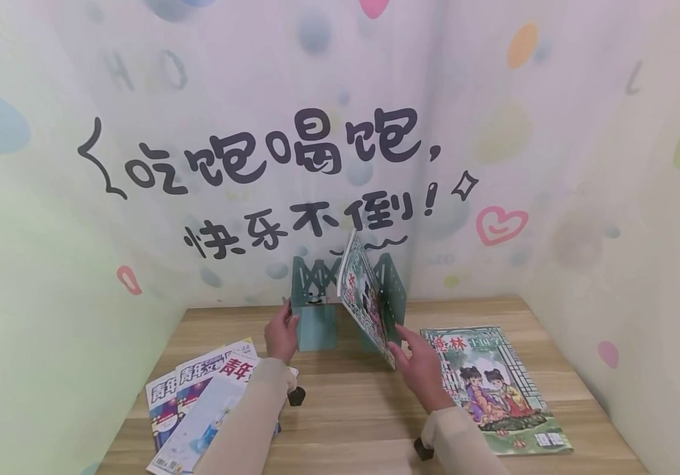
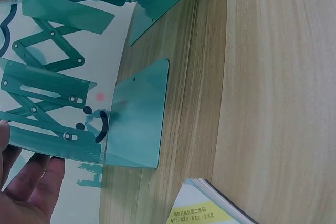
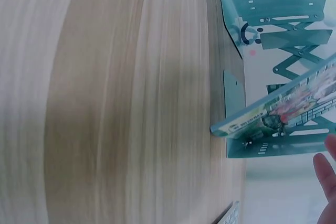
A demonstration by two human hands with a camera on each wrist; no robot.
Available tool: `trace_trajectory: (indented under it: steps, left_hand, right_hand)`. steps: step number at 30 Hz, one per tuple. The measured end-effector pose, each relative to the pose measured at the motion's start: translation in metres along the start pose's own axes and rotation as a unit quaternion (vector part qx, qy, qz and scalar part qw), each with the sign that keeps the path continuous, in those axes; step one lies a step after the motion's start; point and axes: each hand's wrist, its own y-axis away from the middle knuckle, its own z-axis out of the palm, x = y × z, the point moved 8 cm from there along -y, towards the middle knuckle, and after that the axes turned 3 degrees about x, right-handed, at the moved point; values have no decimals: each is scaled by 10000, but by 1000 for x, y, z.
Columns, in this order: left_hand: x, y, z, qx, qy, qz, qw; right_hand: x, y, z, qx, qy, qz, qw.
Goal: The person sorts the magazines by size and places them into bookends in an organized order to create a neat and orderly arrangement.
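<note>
Bookend [image 1: 318, 328] partly hidden (by magazine [image 1: 363, 297]), sleeves [image 1: 243, 425] cropped

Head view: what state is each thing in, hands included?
Book rack: standing, stretched open
Tilted magazine: closed, between the rack's ends
Right magazine: closed, lying flat, cover up
Left magazines: lying flat, overlapping
Left hand: holding the rack's left end
Right hand: near the rack's right end, grip unclear

Teal bookend [image 1: 318, 330], red-lettered green magazine [image 1: 368, 300], wood-grain tabletop [image 1: 345, 422], beige sleeves [image 1: 247, 422]
</note>
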Motion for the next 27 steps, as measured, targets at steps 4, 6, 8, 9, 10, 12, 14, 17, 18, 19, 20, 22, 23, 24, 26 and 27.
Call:
trace_trajectory:
  steps: [4, 6, 8, 9, 10, 12, 14, 17, 18, 19, 20, 22, 23, 24, 26, 27]
  left_hand:
    - [-1, 0, 0, -9, -15, -28, 10000]
    - [-1, -1, 0, -5, -17, -27, 10000]
    - [-1, -1, 0, 10, 1, -56, 10000]
    - [-1, 0, 0, 8, 5, -40, 10000]
    - [-1, 0, 0, 12, 17, -31, 10000]
    - [0, 0, 0, 21, 31, -39, 10000]
    - [1, 1, -1, 26, 25, -39, 10000]
    - [1, 1, 0, 17, 7, -40, 10000]
    - [2, 1, 0, 11, 1, -33, 10000]
    - [2, 1, 0, 5, -6, -13, 10000]
    - [2, 1, 0, 4, -12, 6, 10000]
    - [3, 1, 0, 13, -27, 35, 10000]
    - [3, 1, 0, 35, -50, 71, 10000]
    - [3, 0, -1, 58, -65, 98, 9999]
    - [3, 0, -1, 99, -102, 142, 9998]
    - [3, 0, -1, 112, -114, 169, 9997]
  right_hand:
    - [7, 1, -1, 13, 93, 19, 10000]
    - [11, 2, -1, -26, 99, 43, 9999]
    - [14, 3, -1, -121, 77, 109, 9998]
    - [17, 4, 0, -191, 87, 157, 9997]
    - [19, 5, 1, -268, 103, 198, 9994]
    - [23, 6, 3, -442, 93, 343, 9984]
    - [28, 8, 3, -596, 90, 506, 9969]
    - [35, 9, 4, -757, 113, 704, 9946]
    - [37, 10, 4, -800, 131, 748, 9939]
    - [38, 11, 5, -855, 158, 788, 9931]
    - [40, 11, 6, -916, 174, 827, 9922]
    - [43, 12, 7, -1048, 200, 878, 9904]
    - [45, 13, 8, -1115, 211, 906, 9894]
    - [46, 14, 8, -1187, 236, 943, 9882]
    - [50, 16, 10, -1329, 259, 1031, 9854]
    - [52, 18, 10, -1398, 272, 1061, 9841]
